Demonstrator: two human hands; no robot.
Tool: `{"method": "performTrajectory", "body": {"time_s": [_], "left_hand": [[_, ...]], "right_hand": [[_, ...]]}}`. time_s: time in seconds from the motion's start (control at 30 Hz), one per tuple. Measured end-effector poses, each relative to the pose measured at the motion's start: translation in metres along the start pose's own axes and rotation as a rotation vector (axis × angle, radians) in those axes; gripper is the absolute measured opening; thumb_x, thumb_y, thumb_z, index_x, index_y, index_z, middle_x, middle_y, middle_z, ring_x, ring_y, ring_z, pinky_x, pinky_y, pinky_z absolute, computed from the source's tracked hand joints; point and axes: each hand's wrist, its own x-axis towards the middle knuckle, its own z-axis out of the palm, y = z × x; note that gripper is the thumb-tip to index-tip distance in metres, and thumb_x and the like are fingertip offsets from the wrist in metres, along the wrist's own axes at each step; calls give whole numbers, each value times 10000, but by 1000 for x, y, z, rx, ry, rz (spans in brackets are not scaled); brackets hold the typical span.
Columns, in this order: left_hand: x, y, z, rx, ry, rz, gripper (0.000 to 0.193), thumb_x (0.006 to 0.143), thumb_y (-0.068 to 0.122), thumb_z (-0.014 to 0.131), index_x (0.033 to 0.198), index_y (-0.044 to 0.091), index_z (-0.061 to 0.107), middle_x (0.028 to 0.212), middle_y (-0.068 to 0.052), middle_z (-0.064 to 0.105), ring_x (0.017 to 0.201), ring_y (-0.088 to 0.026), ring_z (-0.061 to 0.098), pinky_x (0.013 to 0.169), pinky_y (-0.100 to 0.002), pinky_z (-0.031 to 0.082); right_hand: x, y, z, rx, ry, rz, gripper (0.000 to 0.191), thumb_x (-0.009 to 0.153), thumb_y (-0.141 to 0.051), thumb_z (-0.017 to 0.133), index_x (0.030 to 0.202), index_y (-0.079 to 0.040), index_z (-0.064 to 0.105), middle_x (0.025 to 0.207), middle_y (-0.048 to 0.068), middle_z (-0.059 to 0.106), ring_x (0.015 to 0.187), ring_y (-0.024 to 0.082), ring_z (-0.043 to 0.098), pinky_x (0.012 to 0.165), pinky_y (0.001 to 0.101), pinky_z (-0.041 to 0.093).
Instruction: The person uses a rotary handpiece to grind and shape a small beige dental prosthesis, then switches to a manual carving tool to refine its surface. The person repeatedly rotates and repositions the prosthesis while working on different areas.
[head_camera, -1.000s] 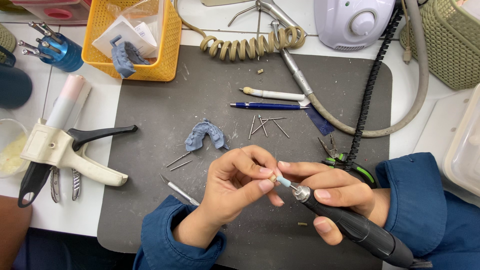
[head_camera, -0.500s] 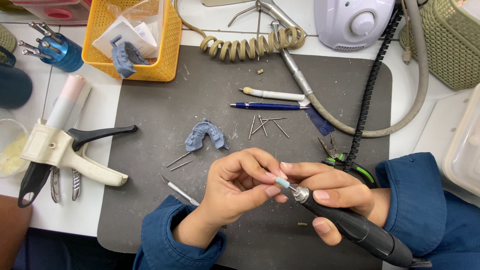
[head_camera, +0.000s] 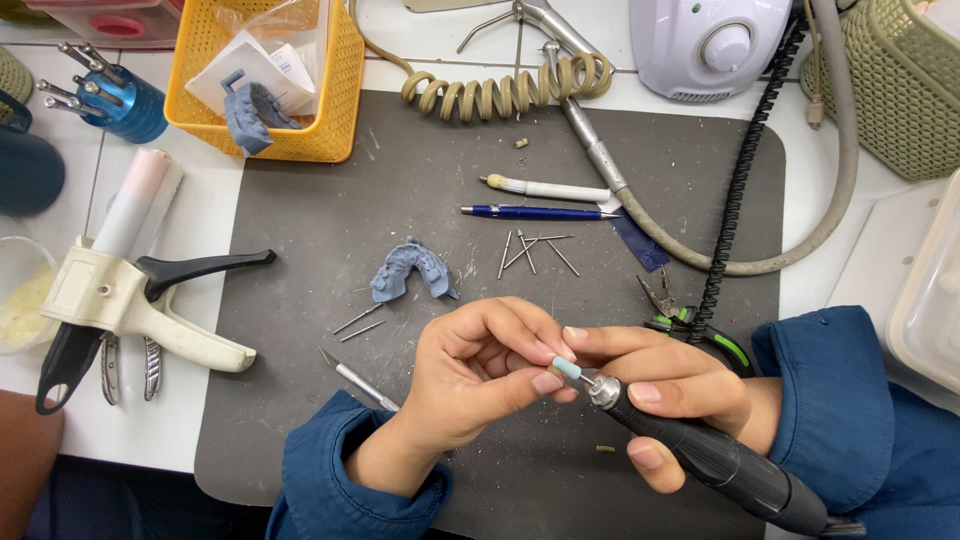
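Your right hand (head_camera: 668, 392) is wrapped around a black rotary tool (head_camera: 715, 462); its small pale blue tip (head_camera: 566, 368) sits right at the fingers of your left hand (head_camera: 478, 372); that left hand is pinched shut on a tiny piece (head_camera: 556, 378), too small to tell what it is. The tip and the piece touch or almost touch, so the grinding looks to be in the middle, not finished; I cannot see how smooth the piece is.

Just far of your hands lies a blue-grey teeth model (head_camera: 412, 272) on the dark mat (head_camera: 300, 420); nobody is touching it; near it on the left are thin pins and a small knife (head_camera: 355, 379). More thin burs (head_camera: 535, 250) lie to the right, with a blue pen (head_camera: 535, 212) far of them; green-handled pliers (head_camera: 690, 325) rest just by your right hand. On the left of the desk (head_camera: 190, 400) is a cream dispensing gun (head_camera: 115, 300); a yellow basket (head_camera: 270, 75) at the far left holds another model.
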Motion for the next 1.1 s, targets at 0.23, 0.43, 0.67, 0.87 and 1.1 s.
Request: {"method": "performTrajectory", "body": {"time_s": [0.23, 0.43, 0.67, 0.87, 1.1], "left_hand": [[0, 0, -1, 7, 0, -2, 148, 960, -149, 696, 1055, -49, 641, 1157, -200, 672, 1026, -248, 741, 924, -340, 664], [0, 0, 0, -2, -9, -8, 127, 971, -141, 685, 1050, -49, 645, 1158, -202, 672, 1047, -238, 733, 934, -354, 668], [0, 0, 0, -10, -14, 0, 146, 967, -150, 671, 1053, -38, 634, 1152, -196, 666, 1036, -234, 732, 923, -352, 668], [0, -2, -1, -17, -7, 8, 156, 983, -159, 651, 1053, -19, 633, 1169, -188, 640, 1071, -239, 723, 921, -366, 673], [0, -5, -5, 21, -9, 43, 141, 999, -137, 648, 1058, -10, 648, 1192, -182, 615, 1077, -234, 712, 905, -388, 686]], "right_hand": [[3, 1, -4, -1, -54, -25, 390, 984, -113, 629, 1315, -41, 436, 1097, 224, 656, 1237, 511, 649, 1060, 572, 618], [1, 3, -2, -10, -27, -52, 405, 953, -123, 650, 1300, -37, 459, 1090, 222, 668, 1228, 505, 655, 1032, 553, 625], [0, 3, -3, -2, -49, -45, 402, 964, -122, 654, 1306, -45, 456, 1099, 232, 666, 1257, 511, 624, 1030, 541, 632], [-2, -1, -3, 14, -17, 44, 404, 988, -109, 636, 1337, -59, 438, 1121, 213, 651, 1289, 510, 628, 1086, 562, 614], [1, -1, -14, 59, -82, 100, 424, 991, -73, 636, 1354, -63, 418, 1155, 199, 625, 1326, 535, 592, 1121, 571, 581]]}}
